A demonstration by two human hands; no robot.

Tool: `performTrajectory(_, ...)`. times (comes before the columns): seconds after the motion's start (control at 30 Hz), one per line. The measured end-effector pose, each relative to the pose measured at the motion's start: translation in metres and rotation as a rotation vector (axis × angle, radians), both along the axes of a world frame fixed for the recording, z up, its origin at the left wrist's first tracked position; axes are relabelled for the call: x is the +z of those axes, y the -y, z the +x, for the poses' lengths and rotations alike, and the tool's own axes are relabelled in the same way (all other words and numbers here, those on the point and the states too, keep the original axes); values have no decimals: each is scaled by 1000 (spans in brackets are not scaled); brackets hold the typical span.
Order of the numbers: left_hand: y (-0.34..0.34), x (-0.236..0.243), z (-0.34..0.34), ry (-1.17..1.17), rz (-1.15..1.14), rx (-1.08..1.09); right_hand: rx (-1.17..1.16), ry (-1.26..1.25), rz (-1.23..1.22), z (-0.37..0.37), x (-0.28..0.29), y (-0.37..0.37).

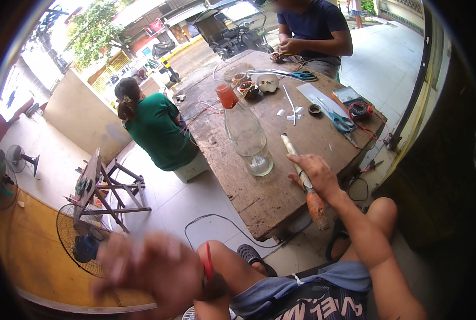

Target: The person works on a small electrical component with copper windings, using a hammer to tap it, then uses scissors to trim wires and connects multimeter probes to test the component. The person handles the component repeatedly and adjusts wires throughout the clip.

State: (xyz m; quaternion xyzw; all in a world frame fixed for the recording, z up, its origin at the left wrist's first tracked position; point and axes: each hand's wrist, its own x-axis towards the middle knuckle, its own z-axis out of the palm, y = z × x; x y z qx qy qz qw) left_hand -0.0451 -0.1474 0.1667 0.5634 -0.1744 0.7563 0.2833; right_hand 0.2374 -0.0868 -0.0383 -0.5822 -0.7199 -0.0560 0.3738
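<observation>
Right hand: the person's right hand (318,173) is closed around a long, slim stick with a pale wrapped shaft and a rough orange butt (304,180), to the right of the bottle; the mid-shaft grip probably balances its length.
Stick: its dark tip points away from the person, the butt hanging past the edge of the brown, worn wooden table (238,197).
Left hand: the person's left hand (150,266) is raised, well nearer the person than the bottle; blur hides whether its fingers hold anything, so I cannot tell.
Bottle: a clear glass bottle (246,136) stands upright, an orange-red plastic cup (227,97) upside down over its neck, perhaps as a cover.
Small things: short white strips (291,117) and a dark tape roll (315,113) lie right of the bottle, seemingly within easy reach.
Scissors: blue-handled metal scissors (344,125) lie farther right of the bottle.
</observation>
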Motion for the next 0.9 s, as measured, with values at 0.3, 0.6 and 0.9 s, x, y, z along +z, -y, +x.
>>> performTrajectory(0.3,-164,-154,-29,-1094,-879,414,-4,24,-1,2,-2,-2)
performTrajectory(0.6,-150,-162,-6,-1673,-698,644,6,40,-38,1,-4,-1)
performTrajectory(0.9,-149,-166,-7,-1652,-683,656,5,48,-55,1,-5,-1)
